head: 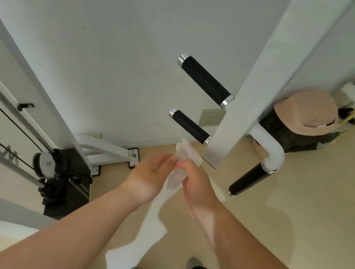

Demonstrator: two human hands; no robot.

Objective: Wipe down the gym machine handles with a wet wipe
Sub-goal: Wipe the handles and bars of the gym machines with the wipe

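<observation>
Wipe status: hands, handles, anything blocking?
Both up: right hand grips wipe; left hand at it, grip blurred. Nearest handle just above wipe, untouched. Nothing between them.

A plain white wall (pixel 115 51) met a pale beige floor (pixel 295 212), which showed a bright patch of light (pixel 153 230) and soft shadows. A blank cover plate (pixel 212 117) sat low on the wall, and a socket (pixel 94 135) sat lower still. In the right corner stood a bin (pixel 306 110) with a tan lid over a black liner, blurred clutter just beside it. At left a black weight stack (pixel 72 189) stood beneath a pulley (pixel 45 163) and cables.
</observation>
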